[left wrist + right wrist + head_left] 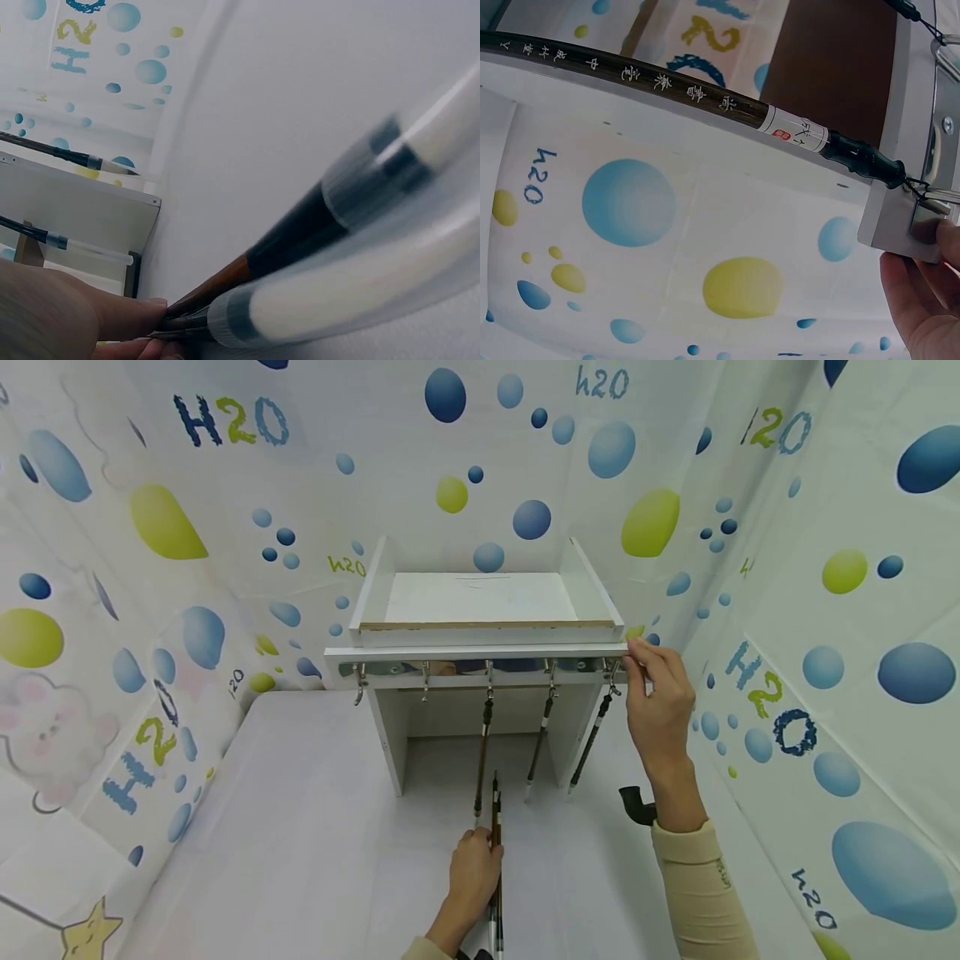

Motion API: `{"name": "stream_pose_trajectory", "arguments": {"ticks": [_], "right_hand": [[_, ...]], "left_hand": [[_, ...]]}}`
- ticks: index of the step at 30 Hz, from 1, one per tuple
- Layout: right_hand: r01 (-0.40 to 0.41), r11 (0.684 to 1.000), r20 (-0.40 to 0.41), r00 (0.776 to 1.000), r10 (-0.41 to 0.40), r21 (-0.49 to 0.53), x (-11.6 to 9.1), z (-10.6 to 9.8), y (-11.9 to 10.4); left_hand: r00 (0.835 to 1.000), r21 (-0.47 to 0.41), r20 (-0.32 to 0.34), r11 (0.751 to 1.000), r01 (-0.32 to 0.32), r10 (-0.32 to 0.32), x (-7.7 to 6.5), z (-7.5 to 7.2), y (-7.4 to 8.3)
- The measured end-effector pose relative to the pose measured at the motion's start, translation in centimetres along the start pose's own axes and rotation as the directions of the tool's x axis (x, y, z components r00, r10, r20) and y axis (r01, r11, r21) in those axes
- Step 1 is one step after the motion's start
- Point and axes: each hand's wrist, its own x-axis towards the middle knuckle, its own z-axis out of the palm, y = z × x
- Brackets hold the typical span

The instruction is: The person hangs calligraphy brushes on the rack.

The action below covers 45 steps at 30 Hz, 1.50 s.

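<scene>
In the head view my left hand (474, 870) grips calligraphy brushes (496, 810), low in front of a white shelf rack (480, 637). The left wrist view shows two pale brush heads, the nearer one (322, 300) under a clear cap, with handles pinched between thumb and fingers. My right hand (662, 693) holds the rack's right end, thumb on the front and fingers against the end edge. Beside it a dark brush (667, 84) with white characters hangs by a cord loop. Two more brushes, a middle one (483, 752) and another (538, 747), hang from hooks.
A metal hook strip (457, 667) runs under the shelf's front, with a bare hook (359, 683) at the left end. Side panels hold the shelf above a white surface (300, 827). Patterned sheeting (405, 485) with coloured dots covers the walls.
</scene>
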Motion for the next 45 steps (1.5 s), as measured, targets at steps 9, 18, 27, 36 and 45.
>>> {"name": "stream_pose_trajectory", "arguments": {"ticks": [9, 18, 27, 36, 45], "right_hand": [[0.003, 1.0, 0.003, 1.0, -0.003, -0.01, 0.0, 0.0, -0.1], [0.001, 1.0, 0.007, 1.0, -0.001, -0.022, 0.0, -0.1, -0.2], [-0.006, 1.0, 0.004, 1.0, 0.006, -0.008, -0.1, 0.0, -0.1], [-0.008, 1.0, 0.002, 1.0, 0.008, -0.009, -0.1, 0.0, -0.1], [-0.014, 1.0, 0.005, 1.0, 0.014, -0.003, -0.1, 0.0, 0.0]], "left_hand": [[1.0, -0.035, -0.008, 0.999, -0.006, 0.006, 0.2, 0.2, -0.3], [1.0, -0.114, 0.026, 0.993, 0.01, -0.007, 0.2, -0.4, 0.0], [0.999, -0.133, 0.047, 0.991, 0.014, -0.008, -0.1, -1.5, 0.7], [0.999, -0.127, -0.007, 0.99, -0.055, 0.054, -0.4, -2.6, 1.6], [0.991, -0.113, -0.053, 0.986, -0.125, 0.12, -0.7, -4.4, 2.9]]}}
